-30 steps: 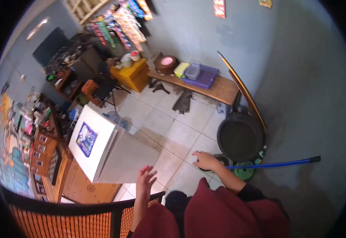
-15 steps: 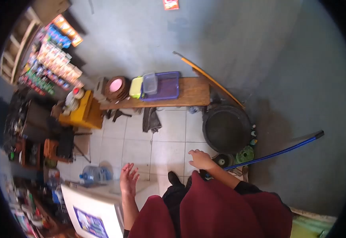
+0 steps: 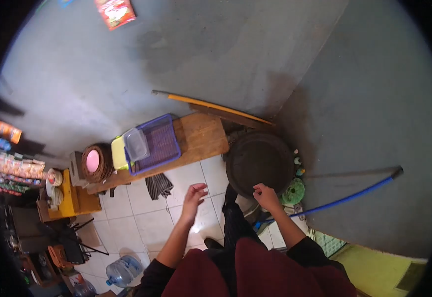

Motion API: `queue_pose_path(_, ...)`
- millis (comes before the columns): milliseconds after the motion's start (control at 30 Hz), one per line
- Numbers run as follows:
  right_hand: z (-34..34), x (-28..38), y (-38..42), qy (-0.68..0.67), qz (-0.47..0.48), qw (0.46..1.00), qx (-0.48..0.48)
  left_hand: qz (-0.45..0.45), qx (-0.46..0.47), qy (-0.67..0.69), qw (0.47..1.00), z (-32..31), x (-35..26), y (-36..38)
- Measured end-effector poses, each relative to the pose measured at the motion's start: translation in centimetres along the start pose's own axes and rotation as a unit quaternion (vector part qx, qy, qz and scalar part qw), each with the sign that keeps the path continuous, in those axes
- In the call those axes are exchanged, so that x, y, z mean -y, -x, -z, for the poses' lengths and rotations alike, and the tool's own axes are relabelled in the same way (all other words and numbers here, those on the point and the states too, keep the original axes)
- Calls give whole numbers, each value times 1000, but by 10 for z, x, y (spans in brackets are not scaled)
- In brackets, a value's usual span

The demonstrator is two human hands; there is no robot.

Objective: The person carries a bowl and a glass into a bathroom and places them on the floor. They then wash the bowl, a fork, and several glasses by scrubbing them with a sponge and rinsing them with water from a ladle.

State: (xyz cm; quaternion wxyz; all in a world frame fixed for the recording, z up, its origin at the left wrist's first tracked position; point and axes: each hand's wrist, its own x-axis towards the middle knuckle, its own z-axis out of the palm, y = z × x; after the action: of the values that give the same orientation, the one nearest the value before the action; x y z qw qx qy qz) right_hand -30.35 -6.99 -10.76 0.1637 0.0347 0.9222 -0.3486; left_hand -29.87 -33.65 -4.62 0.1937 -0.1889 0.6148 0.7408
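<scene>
My left hand (image 3: 193,202) is held out over the tiled floor (image 3: 161,222), its fingers loosely bent and apart, with nothing in them. At the lower rim of the large round black tub (image 3: 259,161), my right hand (image 3: 267,197) overlaps it in this view, fingers slightly curled and holding nothing visible. A green rounded item (image 3: 294,192) lies just right of that hand. Behind my right forearm, a blue pole (image 3: 347,194) leans against the grey wall.
A wooden bench (image 3: 201,136) bears a purple basket (image 3: 159,143), a clear container (image 3: 135,143) and a brown woven stack with a pink bowl (image 3: 92,161). A yellow pole (image 3: 216,106) leans behind it. Striped cloth (image 3: 158,186) hangs below. A water jug (image 3: 124,271) lies lower left.
My view has turned right and I have moved closer to the black tub. The left hand has come nearer to the right one; the right hand now overlaps the tub's rim.
</scene>
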Motion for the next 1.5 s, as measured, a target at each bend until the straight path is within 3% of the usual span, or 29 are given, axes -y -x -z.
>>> queue_pose_path(33,-7,-3,-25,-56,-46,997,-18,10,-6,7,1000,-11,3,-21)
queue_pose_path(167,-66,-41,-133,-66,-139,987,-54,-24,-51,13,998,-44,20,-115)
queue_pose_path(300,-144,-104,-237,-116,-179,975,-53,-76,-69,-91,990,-59,60,-219)
queue_pose_path(400,-175,-128,-309,-15,-200,973,-111,-107,-28,-197,974,-48,88,-300)
queue_pose_path(467,-192,-139,-359,-196,-269,936,-116,-131,6,-165,977,-51,77,-340)
queue_pose_path(500,-199,-141,-385,-203,-271,932,-129,-130,-3,-211,969,-51,82,-362)
queue_pose_path(533,-205,-146,-406,-110,-254,954,-114,-127,-15,-252,959,-56,78,-379)
queue_pose_path(567,-211,-153,-420,-15,-240,966,-92,-172,-3,-356,919,-63,74,-394)
queue_pose_path(600,-213,-160,-435,-19,-248,964,-97,-173,8,-359,917,-70,78,-412)
queue_pose_path(667,-219,-175,-459,168,-158,973,10,-189,150,-582,776,-86,92,-443)
queue_pose_path(700,-225,-187,-468,164,-161,973,11,-145,183,-660,714,-97,103,-462)
queue_pose_path(733,-236,-206,-479,289,-92,952,-43,-147,187,-664,709,-110,109,-482)
queue_pose_path(767,-240,-222,-490,408,-23,907,-97,-33,208,-722,659,-126,113,-501)
queue_pose_path(800,-237,-234,-498,404,-25,908,-103,81,221,-766,599,-135,119,-516)
queue_pose_path(833,-230,-245,-509,321,-42,942,-93,75,217,-770,596,-135,137,-530)
queue_pose_path(867,-226,-254,-518,235,-56,967,-82,42,185,-740,645,-128,168,-543)
queue_pose_path(900,-230,-265,-528,233,-53,967,-91,6,152,-707,691,-125,196,-559)
queue_pose_path(933,-239,-282,-537,242,-81,960,-119,-3,147,-710,689,-125,218,-581)
queue_pose_path(1000,-270,-316,-520,241,-111,951,-155,148,273,-777,548,-126,253,-618)
queue_pose_path(1033,-289,-331,-501,189,-100,960,-181,141,268,-783,543,-131,257,-621)
queue_pose_path(1100,-330,-358,-471,82,-81,969,-220,47,183,-803,566,-138,270,-621)
queue_pose_path(1167,-357,-382,-455,-20,-62,966,-250,42,177,-803,568,-141,286,-633)
queue_pose_path(1333,-389,-410,-453,-261,-19,918,-298,38,150,-783,602,-148,290,-676)
queue_pose_path(1433,-345,-383,-562,-381,2,869,-317,38,141,-758,636,-135,297,-667)
queue_pose_path(1500,-331,-344,-590,-456,10,833,-314,53,131,-735,663,-137,284,-663)
